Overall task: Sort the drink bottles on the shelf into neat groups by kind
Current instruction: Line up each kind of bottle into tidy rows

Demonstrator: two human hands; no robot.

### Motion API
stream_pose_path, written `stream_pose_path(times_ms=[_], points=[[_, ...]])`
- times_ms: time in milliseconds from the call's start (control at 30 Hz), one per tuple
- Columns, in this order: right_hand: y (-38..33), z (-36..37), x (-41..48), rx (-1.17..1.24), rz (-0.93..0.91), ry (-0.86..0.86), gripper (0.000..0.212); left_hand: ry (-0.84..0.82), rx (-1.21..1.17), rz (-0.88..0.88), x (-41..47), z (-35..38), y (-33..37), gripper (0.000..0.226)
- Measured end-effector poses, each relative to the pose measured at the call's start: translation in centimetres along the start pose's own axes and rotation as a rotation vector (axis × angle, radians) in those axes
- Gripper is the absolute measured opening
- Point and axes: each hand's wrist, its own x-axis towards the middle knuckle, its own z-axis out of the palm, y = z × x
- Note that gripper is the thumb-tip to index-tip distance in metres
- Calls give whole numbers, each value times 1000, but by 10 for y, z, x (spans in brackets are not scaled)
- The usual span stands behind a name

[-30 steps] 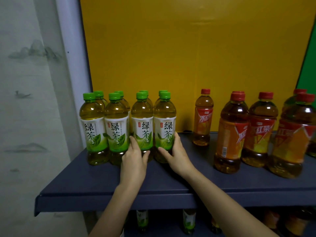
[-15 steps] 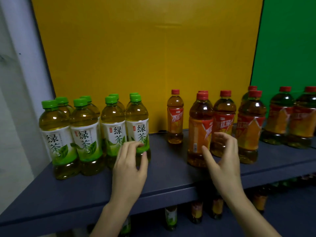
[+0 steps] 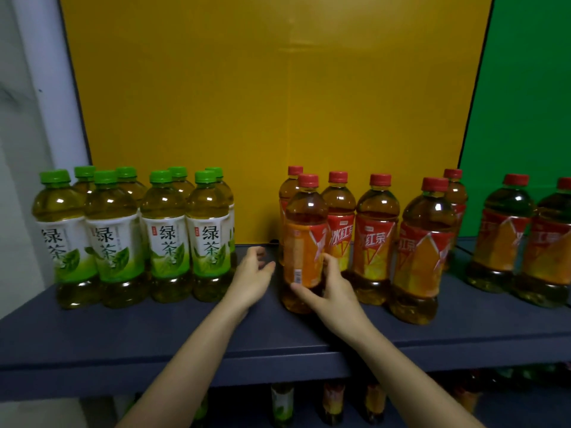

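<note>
Head view. Toward the left end of the dark blue shelf (image 3: 154,335): eight green-capped clear plastic green-tea bottles (image 3: 163,236), packed in two rows. Gripped low on its label by the right hand (image 3: 336,288): front red-capped orange-labelled plastic tea bottle (image 3: 304,242), mid-shelf. Between both groups: left hand (image 3: 251,279), fingers loosely spread, holding nothing.

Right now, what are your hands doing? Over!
Right hand grips front red-capped amber tea bottle. Left hand open, in gap beside green-capped tea bottles. More red-capped bottles close behind it.
</note>
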Motion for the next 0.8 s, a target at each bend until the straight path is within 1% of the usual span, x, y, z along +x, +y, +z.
stream_pose_path(times_ms=[67, 167, 233, 300, 367, 467, 533, 600, 667, 800], points=[[3, 4, 8, 17, -32, -37, 69, 8, -60, -74, 13, 7, -2, 39], [8, 13, 18, 25, -39, -70, 80, 15, -236, -209, 30, 12, -4, 32], [10, 19, 24, 41, -27, -47, 82, 26, -305, -271, 40, 14, -9, 31], [13, 21, 28, 43, -22, 2, 80, 35, -307, -297, 50, 19, -17, 34], [18, 19, 31, 10, -24, 35, 79, 43, -277, -292, 50, 23, -14, 43], [28, 6, 37, -19, -9, 57, 78, 6, -233, -230, 48, 33, -4, 66], [34, -2, 43, 12, 4, 81, 76, -30, -179, -192, 53, 40, -2, 82], [40, -8, 50, 56, 30, 107, 74, -35, -154, -161, 60, 46, -3, 90], [44, -11, 55, 65, 56, 132, 74, -23, -148, -143, 67, 52, -5, 91], [52, -11, 62, 67, 91, 173, 76, -11, -73, -80, 76, 62, -6, 74]])
